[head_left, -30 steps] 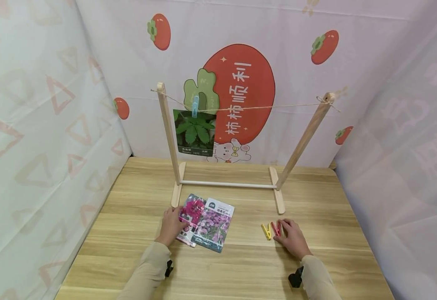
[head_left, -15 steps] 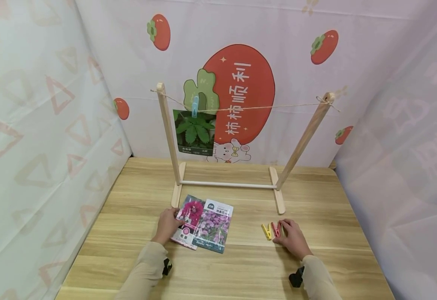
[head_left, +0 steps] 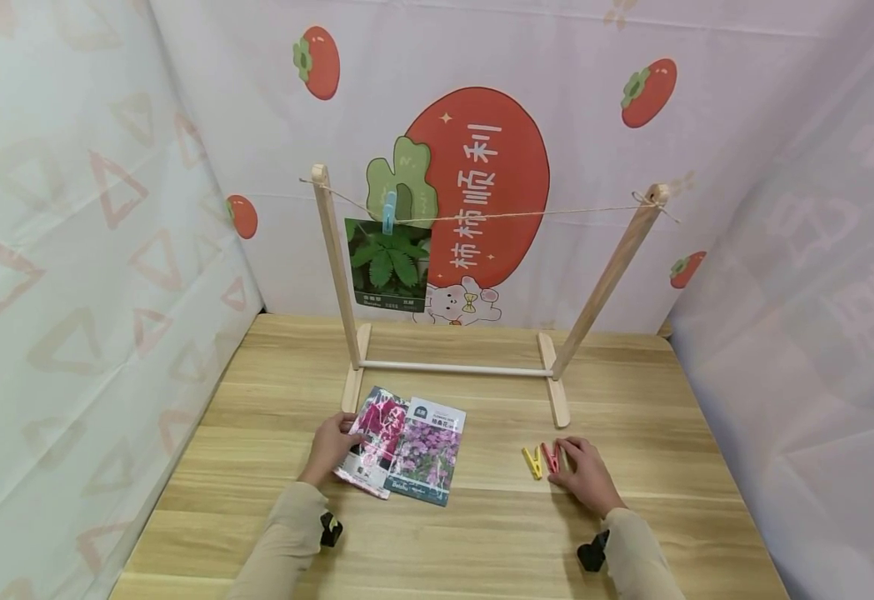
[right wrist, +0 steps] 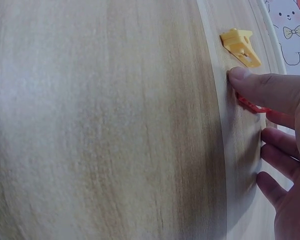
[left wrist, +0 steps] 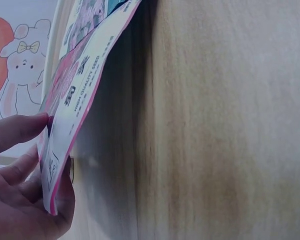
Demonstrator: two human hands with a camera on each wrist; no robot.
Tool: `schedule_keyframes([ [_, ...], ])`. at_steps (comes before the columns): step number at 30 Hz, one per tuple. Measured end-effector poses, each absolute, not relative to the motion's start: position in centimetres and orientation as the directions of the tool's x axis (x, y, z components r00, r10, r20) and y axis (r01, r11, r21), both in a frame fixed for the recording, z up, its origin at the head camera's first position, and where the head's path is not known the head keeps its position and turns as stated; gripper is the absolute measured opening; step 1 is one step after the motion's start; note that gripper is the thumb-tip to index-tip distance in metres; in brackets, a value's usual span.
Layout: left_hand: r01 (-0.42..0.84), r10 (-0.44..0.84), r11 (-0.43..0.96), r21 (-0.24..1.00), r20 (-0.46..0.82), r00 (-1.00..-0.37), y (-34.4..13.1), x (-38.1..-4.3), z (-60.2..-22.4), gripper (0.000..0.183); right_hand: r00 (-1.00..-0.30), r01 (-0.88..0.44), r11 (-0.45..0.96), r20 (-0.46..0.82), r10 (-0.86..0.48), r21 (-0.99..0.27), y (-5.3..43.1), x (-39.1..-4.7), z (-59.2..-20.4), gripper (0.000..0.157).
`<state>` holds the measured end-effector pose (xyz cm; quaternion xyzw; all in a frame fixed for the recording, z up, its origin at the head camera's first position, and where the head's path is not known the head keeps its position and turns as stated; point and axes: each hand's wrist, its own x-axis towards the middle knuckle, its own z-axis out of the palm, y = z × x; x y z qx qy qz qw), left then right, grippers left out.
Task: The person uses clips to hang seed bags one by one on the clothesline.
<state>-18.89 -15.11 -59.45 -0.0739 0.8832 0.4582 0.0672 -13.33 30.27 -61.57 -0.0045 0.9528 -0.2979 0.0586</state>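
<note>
A magenta-flower seed packet point(head_left: 378, 433) is tilted up at its left side. My left hand point(head_left: 328, 448) pinches that edge, thumb on the printed face and fingers beneath, as the left wrist view shows. Partly under or against its right side is a purple-flower seed packet point(head_left: 425, 454) lying on the table. On the right, my right hand point(head_left: 585, 475) has thumb and index finger about a red clothespin point(head_left: 550, 457); the thumb hides much of it in the right wrist view. Just left of it lies a yellow clothespin point(right wrist: 241, 47).
Behind the packets stands a wooden rack point(head_left: 607, 283) with a string point(head_left: 526, 215) across its top. A green-leaf packet point(head_left: 387, 271) hangs there from a blue clothespin point(head_left: 389, 213). A white rod point(head_left: 457, 368) joins the rack's feet. Printed cloth walls surround the wooden table point(head_left: 496, 533).
My left hand has moved slightly left, drawing the magenta-flower packet with it and lifting its left side, so more of its face shows. The right hand stays at the red clothespin.
</note>
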Motion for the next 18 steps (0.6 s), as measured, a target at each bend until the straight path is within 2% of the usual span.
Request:
schedule_keyframes([
  [5,-0.219,-0.089,0.497,0.840,-0.201,-0.975,-15.4,-19.1,-59.7,0.033,-0.994,0.033,0.819,-0.105,-0.034,-0.572,30.2,-13.4,-61.5,0.065],
  [12,-0.297,-0.122,0.386,0.873,-0.271,-0.955,-15.9,-19.3,-59.8,0.030,-0.992,0.039,0.828,-0.120,-0.034,-0.560,30.1,-13.4,-61.5,0.069],
  [18,-0.306,-0.139,0.396,0.866,-0.273,-0.952,-16.4,-19.3,-59.4,0.031,-0.993,0.025,0.828,-0.111,-0.045,-0.559,30.1,-13.3,-61.4,0.069],
])
